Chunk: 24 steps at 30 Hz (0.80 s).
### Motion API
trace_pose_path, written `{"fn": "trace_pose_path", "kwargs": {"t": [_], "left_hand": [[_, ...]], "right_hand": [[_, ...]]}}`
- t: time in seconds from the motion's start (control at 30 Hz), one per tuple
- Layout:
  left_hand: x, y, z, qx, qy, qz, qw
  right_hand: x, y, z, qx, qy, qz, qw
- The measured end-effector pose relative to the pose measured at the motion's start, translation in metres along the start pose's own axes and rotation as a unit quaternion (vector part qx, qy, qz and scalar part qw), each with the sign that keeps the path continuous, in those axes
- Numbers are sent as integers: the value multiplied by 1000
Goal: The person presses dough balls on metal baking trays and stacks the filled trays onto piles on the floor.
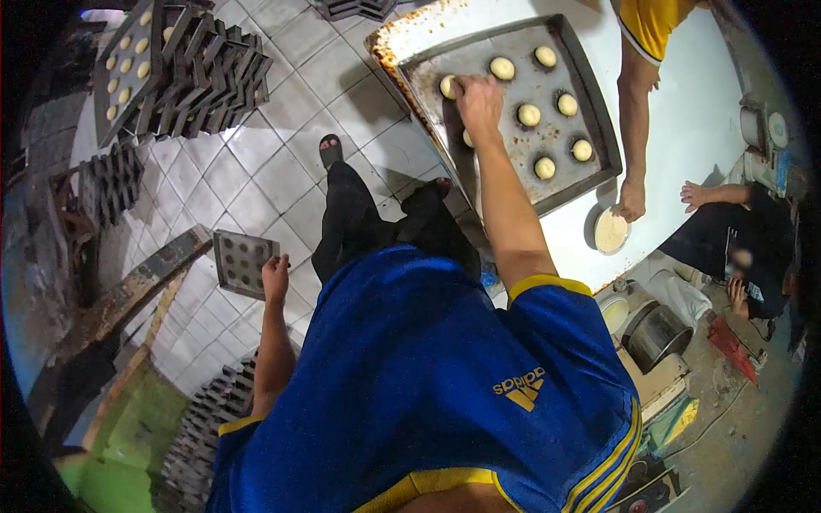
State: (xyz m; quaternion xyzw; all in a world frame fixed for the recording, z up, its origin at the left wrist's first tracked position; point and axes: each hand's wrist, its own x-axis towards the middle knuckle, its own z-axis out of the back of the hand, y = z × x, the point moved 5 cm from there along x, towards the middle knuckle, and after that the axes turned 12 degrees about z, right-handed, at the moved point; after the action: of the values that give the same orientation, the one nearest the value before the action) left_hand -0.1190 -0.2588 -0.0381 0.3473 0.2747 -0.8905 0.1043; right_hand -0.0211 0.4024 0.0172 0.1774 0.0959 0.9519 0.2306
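Observation:
My right hand [480, 104] reaches over a metal baking tray [590, 111], its fingers closed on a pale round dough ball [447, 87] near the left side. Several more dough balls sit in spaced rows on the tray, among them one [502, 68] just beyond my hand. Another ball beside my wrist is partly hidden. Low on the left, my left hand [274, 280] hangs with its fingers loosely bent and a little apart. It overlaps the edge of a smaller tray [242, 263] with dark round marks; whether they touch is unclear.
Across the white table [684, 111], another person's hand [632, 201] reaches into a bowl [611, 231] of pale, grainy stuff. A person in black [735, 248] is at the right. Stacked trays [214, 81] stand on the tiled floor, upper left. A large pot [657, 336] stands lower right.

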Motion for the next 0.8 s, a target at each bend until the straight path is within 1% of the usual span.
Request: {"fn": "trace_pose_path", "kwargs": {"t": [0.03,0.07,0.1,0.13,0.17,0.2,0.23,0.27,0.3,0.33,0.37,0.4,0.43,0.47,0.5,0.53,0.57,0.6,0.63,0.67,0.7,0.73,0.77,0.8], "left_hand": [[10,3,9,-48,-5,20,999],[23,3,19,-53,-2,18,998],[37,4,32,-56,-9,10,998],[57,10,48,-58,-14,2,998],[84,19,61,-122,32,73,989],[98,1,79,-125,30,71,989],[108,-28,96,-225,44,118,966],[120,-53,114,-331,48,161,929],[149,-67,132,-413,32,142,899],[189,-76,154,-494,11,117,862],[232,-84,186,-459,4,95,884],[263,-106,216,-476,-45,68,876],[292,-134,241,-502,-96,55,858],[317,-167,269,-524,-120,71,840],[345,-190,288,-584,-133,40,800],[377,-210,305,-635,-83,67,765],[408,-235,322,-614,-193,-2,766],[457,-244,342,-680,-95,-75,723],[463,-274,361,-699,-79,-26,710],[480,-296,380,-698,-79,-25,711],[498,-312,394,-714,-109,-4,692],[512,-323,404,-727,-138,18,672],[521,-333,412,-726,-136,19,673],[526,-343,416,-718,-111,61,684]], "right_hand": [[-1,6,-2,-33,5,3,999],[-1,13,-4,-66,10,6,998],[-1,21,-6,-77,42,-9,996],[-3,31,-4,-83,44,-9,996],[-6,44,1,-116,38,-12,992],[-3,62,5,-143,28,-12,989],[-2,74,6,-130,92,-18,987],[-5,81,-4,-155,195,18,968],[-8,86,-9,-160,156,11,975],[0,101,0,-147,153,13,977],[-10,77,-23,-127,163,-28,978],[-7,85,-16,-154,96,-27,983],[-1,80,-9,-112,71,-79,988],[-7,80,-9,-206,-25,-51,977],[1,90,0,-209,18,-168,963],[5,97,14,-215,65,-286,932],[8,106,22,-207,53,-305,928],[7,115,30,-201,41,-325,923],[3,124,34,-200,43,-324,924],[-1,133,39,-165,20,-310,936],[-6,140,46,-131,-3,-297,946],[-7,149,49,-133,-3,-299,945],[-11,160,50,-148,4,-289,946],[-17,167,54,-162,11,-280,946]]}}
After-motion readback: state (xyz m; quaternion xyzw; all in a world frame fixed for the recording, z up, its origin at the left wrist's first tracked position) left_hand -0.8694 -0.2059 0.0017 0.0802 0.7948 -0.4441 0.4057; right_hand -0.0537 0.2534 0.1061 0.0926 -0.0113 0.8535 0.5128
